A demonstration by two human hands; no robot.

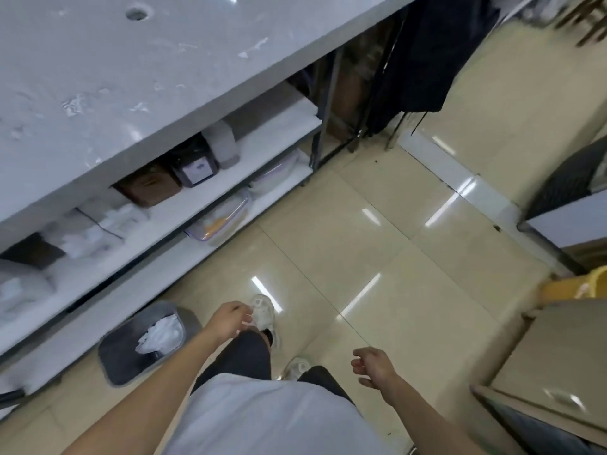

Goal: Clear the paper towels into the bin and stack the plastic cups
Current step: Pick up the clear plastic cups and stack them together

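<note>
A dark grey bin [121, 359] stands on the floor at the lower left, below the counter's shelves. Crumpled white paper towels [161, 334] lie inside it. My left hand [228, 321] hangs just right of the bin, over my knee, fingers loosely curled with nothing in them. My right hand [372, 366] is held out over the floor tiles, fingers apart and empty. No plastic cups show in this view.
A grey counter [147, 77] runs across the upper left, with two white shelves [269, 133] under it holding boxes and clear containers. A dark garment [433, 54] hangs at top right. A beige cabinet [558, 349] and a yellow object [588, 287] are at the right.
</note>
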